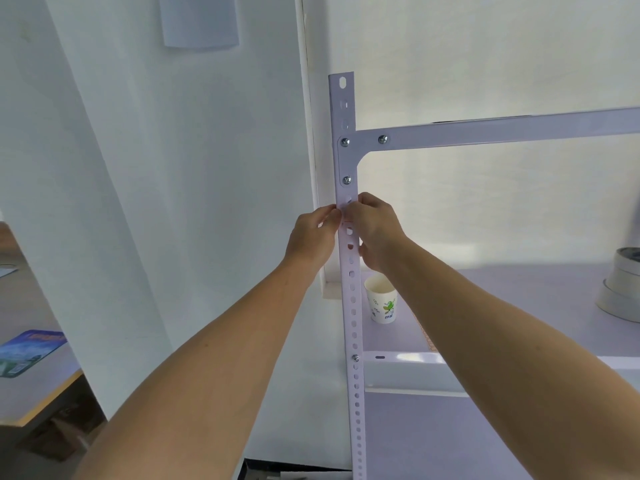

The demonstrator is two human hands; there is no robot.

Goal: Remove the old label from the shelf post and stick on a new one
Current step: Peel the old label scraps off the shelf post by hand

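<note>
A white perforated metal shelf post [353,323] runs from the upper middle of the frame down to the bottom edge, and a white horizontal beam [502,128] is bolted to it and reaches to the right edge. Both bare arms come up from the bottom and meet on the post just below the lowest of three silver screws [346,180].

The left hand [311,233] is at the post's left edge with its fingers curled and the fingertips [336,213] pressed together against the metal. What they pinch is too small to tell. The right hand [375,228] curls round the post from the right, with its fingers bent onto the front face and its thumb against the right edge lower down.

Between the two sets of fingertips a short stretch of the post looks smooth and pale, with a thin reddish line under it. This seems to be the label [346,221], on the post's front face, though its outline is hard to make out.

Below the hands, just right of the post, a white paper cup with green print [381,301] stands on the pale shelf board [519,306]. Stacked rolls of pale tape [621,289] sit at the right edge. At the lower left, a blue printed card [29,351] lies on a desk
</note>
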